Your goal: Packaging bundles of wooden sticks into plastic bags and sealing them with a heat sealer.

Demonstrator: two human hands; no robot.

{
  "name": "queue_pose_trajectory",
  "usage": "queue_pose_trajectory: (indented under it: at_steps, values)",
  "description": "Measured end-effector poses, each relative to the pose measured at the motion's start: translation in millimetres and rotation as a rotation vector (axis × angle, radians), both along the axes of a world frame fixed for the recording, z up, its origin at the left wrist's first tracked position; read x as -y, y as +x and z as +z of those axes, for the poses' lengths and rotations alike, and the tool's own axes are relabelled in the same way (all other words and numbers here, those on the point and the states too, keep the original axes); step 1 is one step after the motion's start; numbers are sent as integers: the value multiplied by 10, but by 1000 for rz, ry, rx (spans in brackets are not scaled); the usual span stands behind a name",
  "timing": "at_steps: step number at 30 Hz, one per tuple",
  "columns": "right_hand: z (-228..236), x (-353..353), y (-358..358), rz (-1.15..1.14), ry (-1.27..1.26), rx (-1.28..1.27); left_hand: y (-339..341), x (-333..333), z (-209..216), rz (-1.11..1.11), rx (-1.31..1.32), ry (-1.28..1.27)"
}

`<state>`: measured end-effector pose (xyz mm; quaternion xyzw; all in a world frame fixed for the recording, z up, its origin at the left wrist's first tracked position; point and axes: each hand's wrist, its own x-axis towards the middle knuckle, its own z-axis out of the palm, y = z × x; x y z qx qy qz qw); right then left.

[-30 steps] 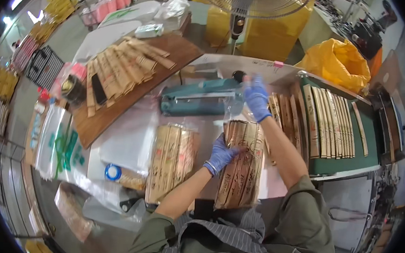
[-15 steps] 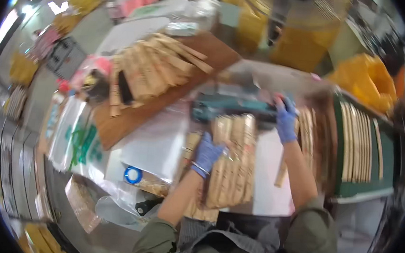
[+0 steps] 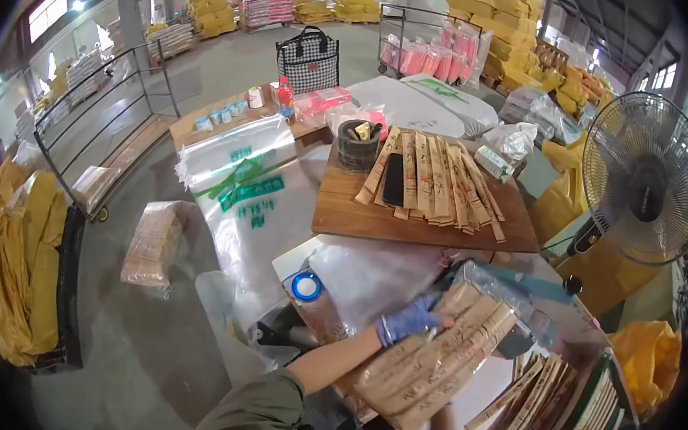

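Note:
A clear bag of paper-sleeved chopsticks point(image 3: 450, 361), flat brown packs side by side with dark and red print, is held tilted over the work table. My left hand point(image 3: 410, 319), in a blue glove, grips its upper left side, thumb on top. Of my right hand point(image 3: 448, 407) only a bit of blue glove shows at the bag's lower edge; its fingers are hidden underneath. Just beyond the bag lies a teal bench sealer point(image 3: 528, 282), partly covered. More sleeved chopsticks point(image 3: 535, 404) lie loose to the right, beside a green-lined box point(image 3: 612, 422) holding a row of them.
A raised wooden board point(image 3: 431, 234) carries fanned sleeves, a black phone point(image 3: 394, 180) and a roll of tape point(image 3: 357, 153). Clear printed bags point(image 3: 241, 183) hang at left, near a blue-and-white tape roll point(image 3: 306, 286). A fan point(image 3: 646, 178) stands at far right; a wrapped bundle point(image 3: 153, 244) lies on the floor.
My head view has swung left and up. The bag has been raised and tilted off the table. My right hand has left the sealer and dropped behind the bag.

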<state>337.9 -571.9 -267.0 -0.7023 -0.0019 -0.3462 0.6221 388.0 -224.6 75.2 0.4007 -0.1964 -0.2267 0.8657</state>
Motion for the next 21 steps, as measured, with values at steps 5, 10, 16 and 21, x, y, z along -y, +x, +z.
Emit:
queue_pose_trajectory:
  at_steps: [5, 10, 16, 21]
  values:
    - [1348, -1930, -369, 483, 592, -354, -419, -720, 413, 66, -67, -2]
    - [1942, -1594, -1664, 682, 763, -755, -1273, -619, -92, 83, -97, 360]
    - [3268, -2188, -2524, 448, 688, -837, -2555, -418, -599, 147, 23, 929]
    - [3150, -2690, -1997, 369, 218, -596, -2135, -1109, 0, 579, 213, 732]
